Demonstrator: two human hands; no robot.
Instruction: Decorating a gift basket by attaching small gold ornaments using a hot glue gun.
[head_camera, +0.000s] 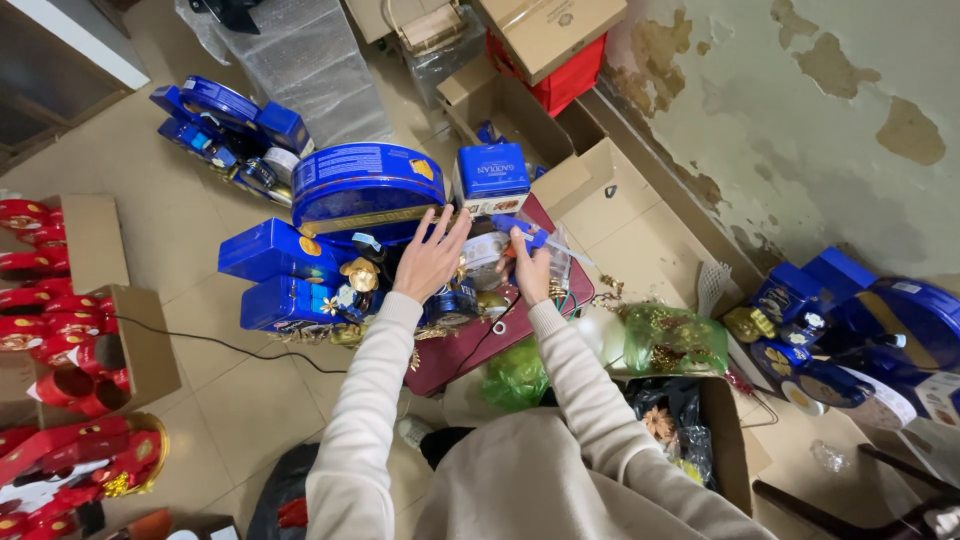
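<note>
Closest to me, the person's cream sleeves reach forward over a dark red flat board (470, 350) that seems to serve as a work surface, raised off the tiled floor so the pieces stay within reach. The left hand (432, 258) is spread wide, fingers fanned, pressing down on a cluster of blue biscuit tins and gold ornaments (355, 275), apparently steadying the stack. The right hand (530, 268) is closed around a small blue tool (528, 233), though I cannot tell what kind; it works just beside a round silver-rimmed tin (487, 258). A large oval blue tin (368, 185) is propped upright behind, and a small square blue box (491, 172) stands next to it. Farther off, an open brown cardboard carton (505, 120) sits against the peeling wall.
</note>
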